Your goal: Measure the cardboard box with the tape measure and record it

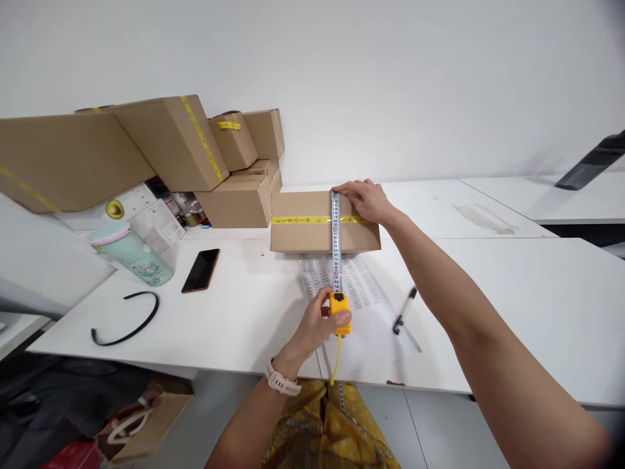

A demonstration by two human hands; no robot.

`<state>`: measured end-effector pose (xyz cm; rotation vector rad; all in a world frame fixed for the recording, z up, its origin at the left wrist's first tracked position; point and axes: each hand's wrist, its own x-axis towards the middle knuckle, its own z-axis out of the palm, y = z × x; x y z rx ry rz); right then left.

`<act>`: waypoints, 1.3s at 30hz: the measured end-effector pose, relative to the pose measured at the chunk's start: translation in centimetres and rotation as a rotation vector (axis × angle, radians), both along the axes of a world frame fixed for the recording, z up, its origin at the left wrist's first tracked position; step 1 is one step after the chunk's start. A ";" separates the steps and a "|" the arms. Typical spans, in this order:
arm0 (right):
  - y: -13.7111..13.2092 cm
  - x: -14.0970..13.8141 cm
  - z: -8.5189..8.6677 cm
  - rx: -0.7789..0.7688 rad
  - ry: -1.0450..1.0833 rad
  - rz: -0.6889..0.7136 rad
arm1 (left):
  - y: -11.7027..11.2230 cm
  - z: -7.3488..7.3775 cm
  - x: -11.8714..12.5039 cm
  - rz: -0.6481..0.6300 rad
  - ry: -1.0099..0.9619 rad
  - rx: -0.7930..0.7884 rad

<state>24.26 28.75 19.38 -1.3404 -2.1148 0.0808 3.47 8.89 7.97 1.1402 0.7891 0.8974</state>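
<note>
My left hand [319, 319] is wrapped round a yellow tape measure [340, 311], just in front of a cardboard box [303, 236] sealed with yellow tape. The metal blade [336, 241] is pulled out and runs across the top of the box toward the wall. At the box's far edge, the fingers of my right hand [367, 200] pinch the end of the blade, with the palm resting near the box's right side. Partly under the box lies a printed sheet [364, 293]. A pen [405, 309] sits on the paper's right edge.
Several cardboard boxes [168, 146] are stacked at the left against the wall. Near them on the white table [469, 306] are a mint tumbler [139, 257], a phone [200, 270] and a black curved band [146, 319]. A dark object [593, 161] leans at the far right.
</note>
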 end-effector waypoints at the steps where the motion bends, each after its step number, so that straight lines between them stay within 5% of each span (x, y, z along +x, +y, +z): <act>1: 0.0 0.0 0.0 0.005 0.005 0.006 | 0.1 -0.1 -0.1 0.002 0.006 0.005; 10: -0.1 0.0 0.1 -0.008 -0.008 -0.010 | 0.8 -1.3 -0.4 -0.027 0.032 0.053; 31: -0.1 0.0 -0.2 0.019 0.005 0.000 | 0.9 -1.0 -0.7 -0.063 0.043 0.051; 35: -0.4 -0.1 -0.4 0.062 -0.007 -0.026 | -0.5 -0.4 -1.1 -0.064 0.004 0.056; 39: -3.1 -0.6 -1.6 0.154 -0.038 -0.082 | -4.3 -0.5 -2.6 -0.088 0.090 0.082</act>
